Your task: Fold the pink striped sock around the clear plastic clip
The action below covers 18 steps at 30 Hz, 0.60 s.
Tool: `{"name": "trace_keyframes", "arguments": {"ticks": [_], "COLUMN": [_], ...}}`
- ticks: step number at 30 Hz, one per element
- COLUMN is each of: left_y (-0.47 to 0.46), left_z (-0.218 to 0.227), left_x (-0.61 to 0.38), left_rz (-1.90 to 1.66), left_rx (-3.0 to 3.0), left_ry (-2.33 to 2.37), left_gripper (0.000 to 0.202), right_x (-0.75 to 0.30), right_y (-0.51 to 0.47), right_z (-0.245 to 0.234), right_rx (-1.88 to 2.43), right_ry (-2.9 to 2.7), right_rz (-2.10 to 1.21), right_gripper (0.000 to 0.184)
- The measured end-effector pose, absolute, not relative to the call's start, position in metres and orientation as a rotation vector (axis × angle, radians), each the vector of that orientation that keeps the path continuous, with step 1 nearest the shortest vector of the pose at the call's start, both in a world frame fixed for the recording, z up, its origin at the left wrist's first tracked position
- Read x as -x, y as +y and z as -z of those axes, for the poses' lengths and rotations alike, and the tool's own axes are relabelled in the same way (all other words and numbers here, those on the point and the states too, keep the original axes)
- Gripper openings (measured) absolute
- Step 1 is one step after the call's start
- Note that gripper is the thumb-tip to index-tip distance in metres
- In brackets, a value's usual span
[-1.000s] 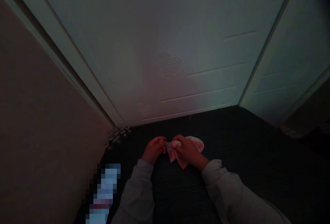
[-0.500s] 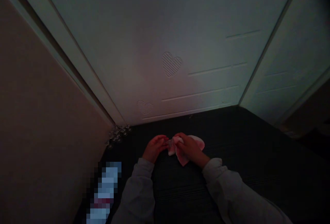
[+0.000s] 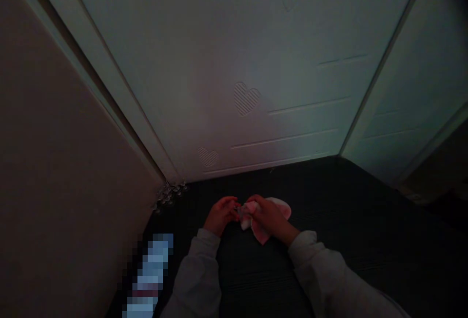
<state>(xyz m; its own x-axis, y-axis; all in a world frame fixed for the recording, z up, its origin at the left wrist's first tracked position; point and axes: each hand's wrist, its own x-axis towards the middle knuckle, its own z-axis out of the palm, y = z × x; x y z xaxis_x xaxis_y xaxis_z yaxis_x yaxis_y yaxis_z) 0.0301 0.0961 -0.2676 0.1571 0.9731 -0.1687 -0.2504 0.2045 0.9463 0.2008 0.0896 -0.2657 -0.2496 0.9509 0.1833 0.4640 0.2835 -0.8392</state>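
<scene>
My right hand [image 3: 265,213] is closed on a pink and white cloth [image 3: 261,232], whose loose ends spread below and to the right of the fingers. Pinched in the fingers of my left hand [image 3: 222,214] is a small clear, shiny object [image 3: 239,212], too small and dim to name. The cloth's left end touches this object between the two hands. Both hands are low over the dark table [image 3: 252,279].
Several small clear, shiny pieces [image 3: 168,195] lie heaped in the table's far left corner. A blurred-out bright rectangle [image 3: 151,269] is at the left edge. Behind rises a white panel [image 3: 183,89] with engraved hearts; a wall [image 3: 66,176] bounds the left.
The view has tilted slightly, so everything sits a little lower. Both hands stay together at the clear object, with the cloth's left end shifted slightly against it.
</scene>
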Motion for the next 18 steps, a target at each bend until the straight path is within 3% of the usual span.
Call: {"name": "trace_keyframes", "arguments": {"ticks": [18], "left_y": [0.1017], "left_z": [0.2772], "left_x": [-0.0304], "left_rz": [-1.086], "left_rx": [-1.072], "left_ry": [1.069], "left_gripper": [0.042], "right_x": [-0.2006], "right_y": [0.0896], "right_z": [0.2667], "right_rx": [1.149], "right_ry": [-1.889], "right_rz": [-0.861], "right_gripper": [0.019]}}
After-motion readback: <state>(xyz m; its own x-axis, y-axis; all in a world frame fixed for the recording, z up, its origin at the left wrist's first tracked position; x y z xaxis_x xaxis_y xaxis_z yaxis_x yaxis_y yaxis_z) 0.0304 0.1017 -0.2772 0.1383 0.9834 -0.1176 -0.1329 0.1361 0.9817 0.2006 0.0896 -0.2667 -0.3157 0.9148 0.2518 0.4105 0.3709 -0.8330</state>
